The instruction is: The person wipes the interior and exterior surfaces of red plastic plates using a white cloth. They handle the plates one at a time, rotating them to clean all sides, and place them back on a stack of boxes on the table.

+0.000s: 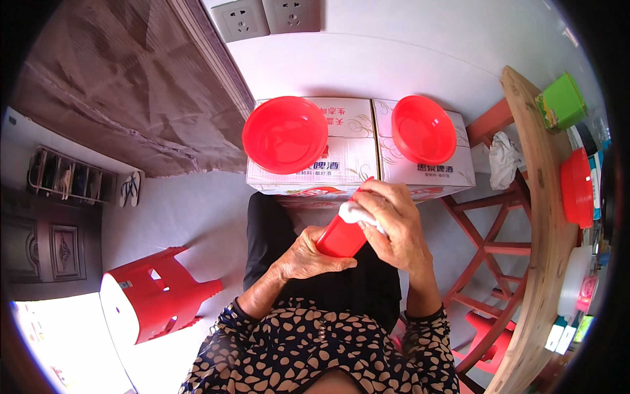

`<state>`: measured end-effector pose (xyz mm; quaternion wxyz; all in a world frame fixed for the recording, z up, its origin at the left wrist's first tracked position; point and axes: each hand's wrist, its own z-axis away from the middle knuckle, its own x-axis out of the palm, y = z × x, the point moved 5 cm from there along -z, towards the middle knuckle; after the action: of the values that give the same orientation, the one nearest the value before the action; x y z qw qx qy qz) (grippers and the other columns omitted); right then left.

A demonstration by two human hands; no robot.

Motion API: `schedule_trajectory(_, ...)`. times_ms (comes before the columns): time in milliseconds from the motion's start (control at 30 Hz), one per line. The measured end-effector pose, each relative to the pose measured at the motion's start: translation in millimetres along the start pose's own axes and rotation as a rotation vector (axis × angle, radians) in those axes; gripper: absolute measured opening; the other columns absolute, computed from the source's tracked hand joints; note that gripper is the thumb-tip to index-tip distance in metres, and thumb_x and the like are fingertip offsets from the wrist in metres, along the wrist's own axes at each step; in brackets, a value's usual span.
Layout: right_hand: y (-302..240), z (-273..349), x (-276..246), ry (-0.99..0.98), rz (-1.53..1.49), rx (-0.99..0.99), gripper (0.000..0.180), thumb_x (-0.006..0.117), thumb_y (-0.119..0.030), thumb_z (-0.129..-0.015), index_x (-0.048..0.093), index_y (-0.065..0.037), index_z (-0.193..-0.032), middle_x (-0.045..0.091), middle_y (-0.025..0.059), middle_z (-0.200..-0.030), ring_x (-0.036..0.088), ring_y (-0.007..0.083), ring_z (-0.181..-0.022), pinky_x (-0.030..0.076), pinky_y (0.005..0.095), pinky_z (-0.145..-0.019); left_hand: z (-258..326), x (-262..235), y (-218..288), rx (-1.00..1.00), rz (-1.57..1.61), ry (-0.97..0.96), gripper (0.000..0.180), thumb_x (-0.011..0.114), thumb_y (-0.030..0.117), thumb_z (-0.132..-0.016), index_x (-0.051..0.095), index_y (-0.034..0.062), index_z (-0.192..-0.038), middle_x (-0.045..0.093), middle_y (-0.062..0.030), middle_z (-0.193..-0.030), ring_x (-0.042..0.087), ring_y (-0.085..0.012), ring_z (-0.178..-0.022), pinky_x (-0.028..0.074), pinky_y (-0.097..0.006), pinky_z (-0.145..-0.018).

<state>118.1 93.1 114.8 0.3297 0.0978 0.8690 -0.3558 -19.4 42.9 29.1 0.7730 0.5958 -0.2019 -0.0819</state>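
Observation:
My left hand point(308, 255) grips the lower end of a red, flat, oblong object point(344, 238), thumb along its near edge. It looks like smooth plastic, tilted up toward the right; its exact kind does not show. Closed round a bunched white cloth point(356, 213), my right hand point(397, 223) presses it against the upper part of the red object. Beyond my hands, a larger red basin point(285, 135) rests on the left cardboard box point(351, 154). A second red basin point(424, 129) stands on the right cardboard box point(464, 172).
A wooden table point(525, 276) runs along the right, holding a green box point(563, 102) and a red container point(577, 189). Beneath it are red wooden legs and a hanging white rag point(504, 161). On the left floor a red stool point(157, 289) lies on its side, with flip-flops point(130, 189) farther off.

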Motion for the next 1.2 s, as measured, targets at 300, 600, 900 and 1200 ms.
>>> schedule_trajectory(300,20,10,1,-0.192,-0.113,0.029,0.024,0.066,-0.002,-0.067,0.062,-0.002,-0.091,0.059,0.0079,-0.088,0.053,0.0255,-0.079,0.043,0.0353,-0.071,1,11,16,0.03,-0.017,-0.149,0.044,0.082,0.009,-0.069,0.062,0.0013,-0.107,0.062,0.0028,-0.089,0.052,-0.0051,-0.083,0.046,-0.023,-0.074)
schedule_trajectory(600,77,24,-8,-0.003,-0.565,0.703,0.024,0.059,-0.001,-0.084,0.055,0.001,-0.107,0.058,0.0093,-0.092,0.056,0.0097,-0.064,0.043,0.0226,-0.053,14,-3,6,0.338,-0.14,-0.005,0.045,0.082,0.004,-0.068,0.063,-0.0009,-0.108,0.069,-0.0059,-0.089,0.063,-0.0103,-0.08,0.05,-0.026,-0.075)
schedule_trajectory(900,6,8,12,0.092,0.056,0.118,0.028,0.071,-0.019,-0.075,0.063,-0.012,-0.101,0.056,0.008,-0.107,0.056,0.0254,-0.099,0.039,0.0372,-0.082,8,-8,-4,0.237,-0.103,0.176,0.035,0.08,0.006,-0.071,0.065,0.0003,-0.101,0.064,-0.0004,-0.084,0.055,-0.0048,-0.078,0.047,-0.023,-0.07)
schedule_trajectory(1200,-22,13,28,0.135,0.046,-0.047,0.023,0.067,-0.016,-0.073,0.064,-0.017,-0.096,0.057,-0.0021,-0.092,0.058,0.0172,-0.091,0.031,0.034,-0.079,11,-9,-4,0.286,-0.15,0.182,0.025,0.076,0.004,-0.071,0.067,0.0021,-0.093,0.065,0.0001,-0.079,0.055,-0.0032,-0.074,0.048,-0.023,-0.066)
